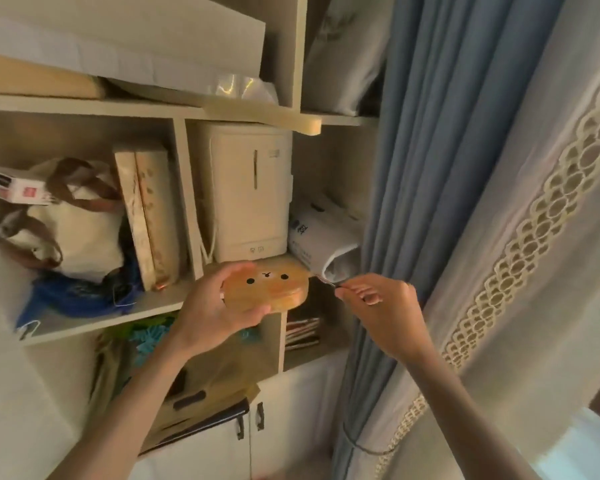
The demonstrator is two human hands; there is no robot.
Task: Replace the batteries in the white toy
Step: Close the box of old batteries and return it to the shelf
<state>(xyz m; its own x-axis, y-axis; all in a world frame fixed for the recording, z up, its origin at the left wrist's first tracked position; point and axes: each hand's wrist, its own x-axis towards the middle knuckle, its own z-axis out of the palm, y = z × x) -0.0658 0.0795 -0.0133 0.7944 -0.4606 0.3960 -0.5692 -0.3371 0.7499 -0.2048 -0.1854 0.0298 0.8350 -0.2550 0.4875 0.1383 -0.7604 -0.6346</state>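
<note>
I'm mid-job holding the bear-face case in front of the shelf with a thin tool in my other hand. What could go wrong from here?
1. The bear-face case sits in the left hand alone, in mid-air; prying could knock it loose.
2. The thin tool is only pinched by the right hand fingertips, so it might slip toward the other hand.

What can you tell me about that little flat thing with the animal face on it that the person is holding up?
The flat, rounded toy with a printed bear-like face looks tan-orange in this warm light. It shows two black dot eyes, a small black nose and faint orange cheek patches. It seems made of smooth hard plastic, with a seam running round its edge. The left hand grips it from the left and beneath, face tilted up toward the camera, in front of the shelf unit. The right hand pinches a thin tool just beside its right edge.
</note>
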